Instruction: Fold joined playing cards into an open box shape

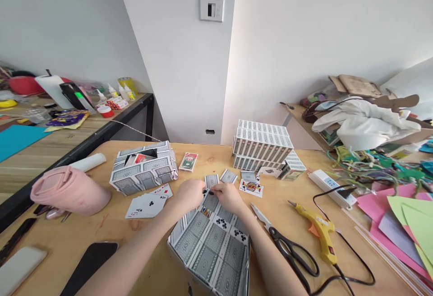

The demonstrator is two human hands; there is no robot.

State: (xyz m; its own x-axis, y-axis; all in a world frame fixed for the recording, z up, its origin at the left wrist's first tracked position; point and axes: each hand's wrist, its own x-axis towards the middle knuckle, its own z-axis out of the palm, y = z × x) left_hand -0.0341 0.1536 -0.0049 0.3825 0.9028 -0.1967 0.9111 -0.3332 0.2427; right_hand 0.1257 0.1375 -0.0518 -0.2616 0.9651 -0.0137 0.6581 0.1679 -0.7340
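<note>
Over a wooden table [277, 201] — white walls [304, 39] behind — 2 hands [190, 194] [232, 197] touch cards [211, 201].

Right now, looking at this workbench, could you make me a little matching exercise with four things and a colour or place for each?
Things:
1. glue gun
2. scissors
3. rolled-up bundle
4. nearer card-covered box

Descriptions:
A. between the person's forearms
B. black handles
C. mostly yellow body
D. pink, toward the table's left side

Right pairs: 1-C, 2-B, 3-D, 4-A.
</note>
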